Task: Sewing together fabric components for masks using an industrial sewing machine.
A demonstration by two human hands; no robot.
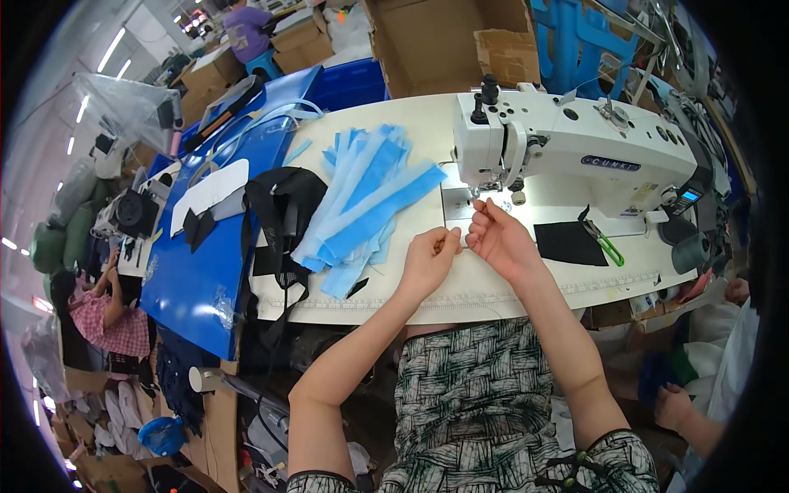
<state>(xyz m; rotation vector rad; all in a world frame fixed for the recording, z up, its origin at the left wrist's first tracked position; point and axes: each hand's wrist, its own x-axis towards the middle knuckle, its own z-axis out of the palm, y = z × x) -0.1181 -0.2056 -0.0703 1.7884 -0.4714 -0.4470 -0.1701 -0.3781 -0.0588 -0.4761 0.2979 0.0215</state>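
Note:
My left hand (434, 256) is closed in a pinch just below the plate of a white sewing machine (575, 135). My right hand (498, 240) is curled beside it, fingertips raised close under the needle and presser foot; whatever either holds is too small to make out. To their left lies a loose pile of light-blue fabric strips (362, 214), next to black fabric with straps (279, 201). Right of my hands, green-handled snips (610, 249) lie by a black fabric piece (569, 242) on the pale table (423, 123).
A glossy blue board (177, 287) borders the table's left. A cardboard box (411, 41) and blue stool (567, 37) stand behind. Co-workers appear at left (111, 320), back (245, 33) and lower right (682, 411). A dark thread cone (690, 256) is at the right edge.

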